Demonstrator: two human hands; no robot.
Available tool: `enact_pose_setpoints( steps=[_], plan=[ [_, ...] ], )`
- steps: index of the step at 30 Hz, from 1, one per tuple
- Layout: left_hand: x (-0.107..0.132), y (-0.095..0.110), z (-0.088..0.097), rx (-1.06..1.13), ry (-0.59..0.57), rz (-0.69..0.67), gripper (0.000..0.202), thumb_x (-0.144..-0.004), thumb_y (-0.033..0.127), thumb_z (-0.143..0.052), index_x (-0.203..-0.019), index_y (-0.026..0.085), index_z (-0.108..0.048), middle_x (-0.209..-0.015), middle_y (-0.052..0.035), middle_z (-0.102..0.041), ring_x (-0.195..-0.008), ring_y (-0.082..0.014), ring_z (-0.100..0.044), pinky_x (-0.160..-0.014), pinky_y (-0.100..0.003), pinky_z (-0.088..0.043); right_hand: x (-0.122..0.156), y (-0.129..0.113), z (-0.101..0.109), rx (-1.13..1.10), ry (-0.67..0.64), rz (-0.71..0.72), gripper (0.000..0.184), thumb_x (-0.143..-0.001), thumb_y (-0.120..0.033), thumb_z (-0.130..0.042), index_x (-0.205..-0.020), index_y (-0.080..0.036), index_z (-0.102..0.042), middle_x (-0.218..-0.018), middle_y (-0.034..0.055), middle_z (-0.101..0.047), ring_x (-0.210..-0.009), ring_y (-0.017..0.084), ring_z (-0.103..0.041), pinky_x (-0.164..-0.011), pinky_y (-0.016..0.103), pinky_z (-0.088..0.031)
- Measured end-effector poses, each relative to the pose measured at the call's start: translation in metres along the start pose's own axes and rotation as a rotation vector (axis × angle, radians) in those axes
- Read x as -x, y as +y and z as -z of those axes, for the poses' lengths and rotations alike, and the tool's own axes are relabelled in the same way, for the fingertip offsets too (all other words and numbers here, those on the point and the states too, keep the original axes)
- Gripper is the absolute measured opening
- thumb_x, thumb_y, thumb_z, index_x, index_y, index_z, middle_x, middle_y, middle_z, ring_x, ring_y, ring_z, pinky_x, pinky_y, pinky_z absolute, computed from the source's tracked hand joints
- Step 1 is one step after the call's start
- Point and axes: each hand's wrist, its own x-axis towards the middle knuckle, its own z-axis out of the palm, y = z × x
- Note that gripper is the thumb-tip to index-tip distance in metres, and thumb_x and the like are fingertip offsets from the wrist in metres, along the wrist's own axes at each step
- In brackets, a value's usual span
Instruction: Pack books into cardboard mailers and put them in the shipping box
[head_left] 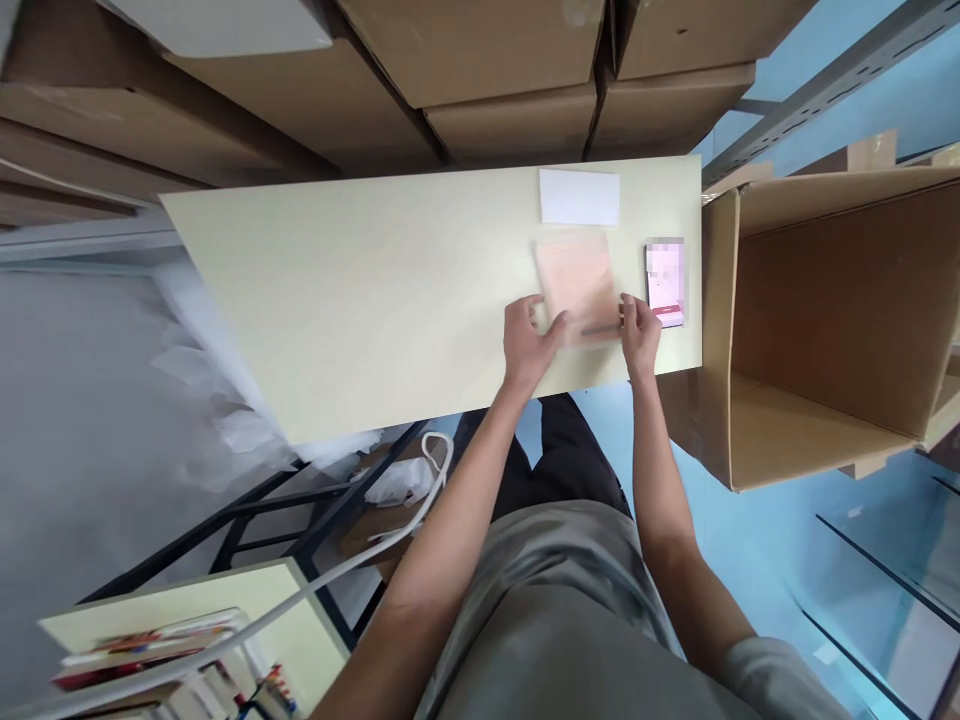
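A flat pinkish packet in a clear plastic sleeve (576,280) lies on the pale yellow table (360,300) near its front edge. My left hand (529,340) pinches the packet's near left corner with thumb and fingers. My right hand (640,335) grips its near right corner, fingers curled. Both hands press along the packet's near edge. A white card (579,196) lies just beyond the packet. A phone with a lit screen (665,282) lies to the right of it, close to my right hand.
An open cardboard box (825,330) lies on its side to the right of the table. Stacked cardboard boxes (465,70) line the far edge. Crumpled clear plastic (217,400) hangs off the left end. A lower table with books (172,650) stands at the near left.
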Motion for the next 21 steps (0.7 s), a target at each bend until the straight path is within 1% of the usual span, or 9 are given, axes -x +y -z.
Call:
enact_pose_setpoints(
  steps=[3,6,9,11,13,16,19,21],
  plan=[
    [-0.009,-0.009,-0.002,0.111,0.029,0.096,0.036,-0.095,0.035,-0.081,-0.127,0.025,-0.067,-0.14,-0.0141,-0.072,-0.123,-0.0291,-0.073,-0.107,-0.048,-0.061,-0.005,0.018,-0.001,0.043,0.01,-0.024,0.057,-0.105,-0.067,-0.06,-0.121,-0.017,-0.082,-0.11,0.0165,-0.084,-0.097,0.027,-0.078,-0.086,0.042,-0.066],
    [-0.021,-0.012,-0.006,0.226,0.013,0.179,0.029,-0.094,0.023,-0.077,-0.122,0.024,-0.069,-0.134,-0.013,-0.076,-0.117,-0.0273,-0.076,-0.107,-0.047,-0.063,-0.005,0.024,-0.003,0.07,-0.007,-0.042,0.051,-0.103,-0.059,-0.064,-0.124,-0.017,-0.082,-0.114,0.0179,-0.085,-0.091,0.026,-0.077,-0.084,0.042,-0.066],
    [-0.028,-0.013,-0.004,0.315,-0.02,0.243,0.025,-0.092,0.021,-0.077,-0.117,0.022,-0.072,-0.124,-0.0122,-0.08,-0.111,-0.0265,-0.078,-0.103,-0.044,-0.064,-0.001,0.02,-0.006,0.037,-0.014,-0.053,0.047,-0.101,-0.054,-0.065,-0.124,-0.016,-0.081,-0.114,0.0176,-0.085,-0.096,0.026,-0.077,-0.086,0.042,-0.066],
    [-0.027,-0.015,0.004,0.384,-0.044,0.247,0.02,-0.093,0.025,-0.078,-0.112,0.021,-0.074,-0.118,-0.0113,-0.082,-0.107,-0.0261,-0.079,-0.1,-0.043,-0.064,0.005,0.014,-0.012,-0.01,-0.054,-0.058,0.045,-0.099,-0.053,-0.066,-0.121,-0.017,-0.081,-0.117,0.0174,-0.085,-0.105,0.028,-0.078,-0.09,0.044,-0.066],
    [-0.02,-0.019,0.019,0.452,-0.048,0.228,0.018,-0.094,0.032,-0.079,-0.107,0.021,-0.075,-0.112,-0.0106,-0.083,-0.106,-0.026,-0.079,-0.098,-0.041,-0.064,0.014,0.007,-0.021,-0.052,-0.112,-0.064,0.043,-0.098,-0.054,-0.068,-0.119,-0.019,-0.08,-0.121,0.0169,-0.084,-0.113,0.029,-0.078,-0.094,0.044,-0.066],
    [-0.006,-0.031,0.051,0.533,-0.017,0.234,0.027,-0.093,0.046,-0.08,-0.106,0.022,-0.076,-0.108,-0.0095,-0.084,-0.107,-0.0256,-0.079,-0.095,-0.038,-0.064,0.031,-0.006,-0.044,-0.092,-0.202,-0.072,0.043,-0.098,-0.057,-0.068,-0.119,-0.021,-0.076,-0.122,0.0157,-0.083,-0.113,0.027,-0.078,-0.092,0.041,-0.067],
    [0.007,-0.053,0.092,0.607,0.036,0.284,0.038,-0.089,0.055,-0.082,-0.108,0.022,-0.076,-0.105,-0.0084,-0.083,-0.107,-0.0248,-0.079,-0.089,-0.035,-0.064,0.05,-0.021,-0.079,-0.133,-0.292,-0.058,0.041,-0.098,-0.058,-0.068,-0.116,-0.022,-0.073,-0.118,0.014,-0.083,-0.102,0.024,-0.079,-0.085,0.038,-0.067],
    [0.012,-0.073,0.122,0.648,0.103,0.329,0.045,-0.085,0.057,-0.084,-0.111,0.022,-0.075,-0.102,-0.0075,-0.082,-0.103,-0.0233,-0.079,-0.086,-0.033,-0.064,0.061,-0.034,-0.108,-0.158,-0.348,-0.029,0.038,-0.098,-0.057,-0.068,-0.114,-0.022,-0.073,-0.114,0.0127,-0.084,-0.098,0.023,-0.08,-0.085,0.038,-0.067]
  ],
)
